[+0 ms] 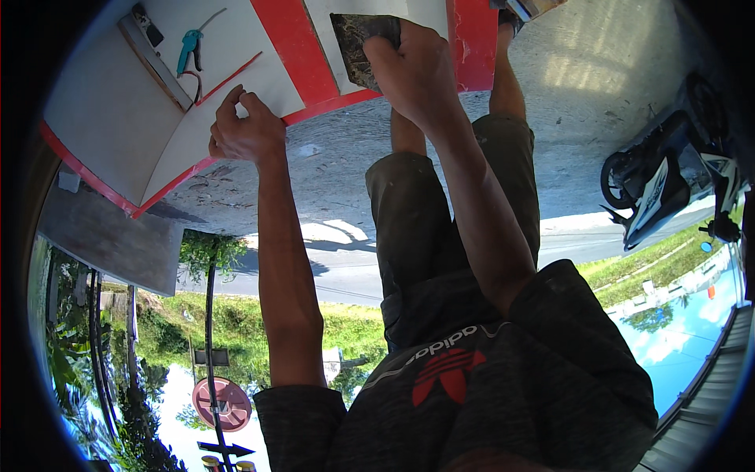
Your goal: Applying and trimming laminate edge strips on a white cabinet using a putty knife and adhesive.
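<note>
My right hand (413,75) grips a dark, stained flat piece (358,47) with a straight edge, its thumb laid across the face. The piece is held over the white panel (377,9), between two red bands; whether it touches the surface I cannot tell. My left hand (248,134) hovers at the panel's red front edge, fingers bent and apart, with nothing visible in them. Beyond it on the panel lie a thin red strip (230,79) and a teal-handled hand tool (189,51) with a thin rod-like end.
A raised side panel (102,118) with red edging stands at the left, a dark-edged bar (149,59) along it. Rough concrete ground (582,134) lies around my legs. A motorcycle (661,189) is parked at the right. At lower left stands a pole with a round sign (222,404).
</note>
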Tool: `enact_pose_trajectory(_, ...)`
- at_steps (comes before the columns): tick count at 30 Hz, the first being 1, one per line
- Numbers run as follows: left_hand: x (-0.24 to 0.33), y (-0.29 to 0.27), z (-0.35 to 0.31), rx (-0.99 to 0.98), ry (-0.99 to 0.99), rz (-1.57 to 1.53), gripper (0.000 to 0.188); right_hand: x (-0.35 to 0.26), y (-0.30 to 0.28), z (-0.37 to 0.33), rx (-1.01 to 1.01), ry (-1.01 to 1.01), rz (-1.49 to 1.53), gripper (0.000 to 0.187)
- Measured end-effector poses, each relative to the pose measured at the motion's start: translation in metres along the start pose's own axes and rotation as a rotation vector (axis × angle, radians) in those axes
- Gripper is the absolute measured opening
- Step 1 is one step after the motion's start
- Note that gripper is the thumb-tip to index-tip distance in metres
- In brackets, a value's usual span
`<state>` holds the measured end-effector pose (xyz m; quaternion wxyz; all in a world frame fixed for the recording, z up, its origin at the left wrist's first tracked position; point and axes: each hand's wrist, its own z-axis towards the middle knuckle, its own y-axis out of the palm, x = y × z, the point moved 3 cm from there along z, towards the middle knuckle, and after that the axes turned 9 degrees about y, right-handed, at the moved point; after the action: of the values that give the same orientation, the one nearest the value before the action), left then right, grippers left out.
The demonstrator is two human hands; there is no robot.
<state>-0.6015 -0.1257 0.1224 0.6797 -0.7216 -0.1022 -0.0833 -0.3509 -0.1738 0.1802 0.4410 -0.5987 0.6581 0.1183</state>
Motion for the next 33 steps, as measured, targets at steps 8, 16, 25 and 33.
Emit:
enact_pose_trajectory(8,-0.001,0.001,0.000,-0.019,0.004,0.023,0.023,-0.003,0.017,0.007,0.031,-0.050,-0.041,0.019)
enact_pose_trajectory(16,-0.004,-0.003,0.000,-0.039,-0.015,0.036,0.023,-0.006,-0.003,0.015,0.038,0.013,0.161,0.020)
enact_pose_trajectory(25,0.002,-0.001,-0.005,-0.016,0.019,0.071,0.023,-0.025,0.018,0.028,0.080,-0.082,-0.129,0.021)
enact_pose_trajectory(33,0.010,-0.001,-0.006,-0.019,-0.085,0.020,0.020,-0.013,-0.002,0.048,-0.004,0.007,0.146,0.020)
